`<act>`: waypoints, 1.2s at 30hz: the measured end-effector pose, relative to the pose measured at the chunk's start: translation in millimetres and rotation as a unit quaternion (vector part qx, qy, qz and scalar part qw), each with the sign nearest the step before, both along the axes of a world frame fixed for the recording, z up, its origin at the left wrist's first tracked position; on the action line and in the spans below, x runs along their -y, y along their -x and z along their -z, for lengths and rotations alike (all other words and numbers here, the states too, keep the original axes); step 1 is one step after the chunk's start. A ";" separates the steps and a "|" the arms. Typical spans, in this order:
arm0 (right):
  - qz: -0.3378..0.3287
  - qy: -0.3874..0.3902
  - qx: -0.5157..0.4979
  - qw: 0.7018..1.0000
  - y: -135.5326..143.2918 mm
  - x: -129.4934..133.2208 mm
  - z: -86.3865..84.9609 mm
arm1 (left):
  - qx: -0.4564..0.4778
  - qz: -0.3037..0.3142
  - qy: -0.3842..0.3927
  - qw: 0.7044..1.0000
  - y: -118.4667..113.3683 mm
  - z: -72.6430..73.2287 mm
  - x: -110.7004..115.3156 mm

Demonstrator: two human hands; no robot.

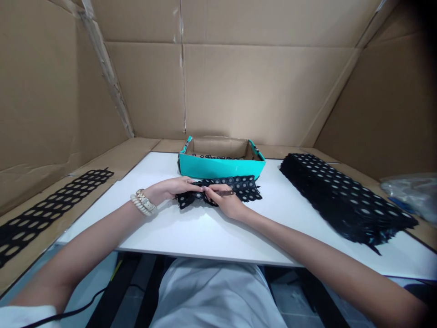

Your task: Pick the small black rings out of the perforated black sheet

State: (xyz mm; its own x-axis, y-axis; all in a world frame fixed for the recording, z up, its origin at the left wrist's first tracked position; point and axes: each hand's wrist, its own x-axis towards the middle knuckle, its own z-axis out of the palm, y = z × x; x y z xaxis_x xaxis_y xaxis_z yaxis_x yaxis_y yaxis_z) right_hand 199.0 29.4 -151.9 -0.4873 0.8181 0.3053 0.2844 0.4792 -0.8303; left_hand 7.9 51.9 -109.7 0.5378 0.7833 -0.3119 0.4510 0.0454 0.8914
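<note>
On the white table in front of me lies a black lace-like strip with rows of round holes [251, 187]. My left hand [175, 187] pinches its left part between thumb and fingers. A bracelet and a watch-like band circle that wrist. My right hand [225, 200] is closed around a slim brown tool [224, 193], held like a pen, its tip meeting the strip beside my left fingertips. The tool's exact kind cannot be made out. Just behind the strip stands an open turquoise box [221, 167] with similar black holed material inside.
A thick stack of black holed strips [341, 191] lies at the right of the white table [205, 237]. Another strip [54, 205] is spread on cardboard at the left. Cardboard walls [239, 86] enclose the back and sides. Clear plastic [413, 193] sits far right.
</note>
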 end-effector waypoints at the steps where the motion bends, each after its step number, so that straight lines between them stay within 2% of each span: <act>1: 0.004 -0.002 0.004 1.000 -0.1 0.6 -0.6 | -0.022 0.014 -0.026 0.999 1.8 -1.3 -1.2; 4: 0.014 -0.018 0.027 0.999 -0.7 3.0 -2.0 | -0.130 0.047 -0.098 0.985 8.5 -4.2 -3.9; 6: 0.018 -0.026 0.034 0.999 -1.2 4.8 -2.7 | -0.180 0.067 -0.116 0.975 11.8 -4.4 -4.3; 10: 0.023 -0.029 0.022 0.999 -1.9 7.2 -3.3 | -0.158 0.126 -0.114 0.973 11.8 -2.3 -2.0; 13: 0.021 -0.015 0.005 1.000 -2.1 8.3 -3.7 | -0.140 0.148 -0.115 0.972 7.7 -1.0 1.2; 18: -0.012 0.074 -0.073 0.995 -4.7 8.3 -6.1 | -0.168 0.125 -0.145 0.967 4.2 0.5 4.6; 22: -0.048 0.144 -0.154 0.976 -9.2 4.3 -7.0 | -0.188 0.110 -0.122 0.968 5.5 0.8 5.1; 26: -0.055 0.116 -0.139 0.982 -10.7 2.1 -6.2 | -0.150 0.103 -0.097 0.979 5.7 0.3 6.1; 30: -0.058 0.106 -0.152 0.981 -10.0 4.0 -5.4 | -0.151 0.103 -0.089 0.979 7.8 1.8 3.8; 33: -0.045 0.081 -0.147 0.985 -10.0 4.0 -4.2 | -0.163 0.109 -0.101 0.976 11.0 4.5 0.4; 36: -0.042 0.041 -0.100 0.993 -10.5 2.3 -2.6 | -0.154 0.095 -0.118 0.976 12.2 5.5 -0.1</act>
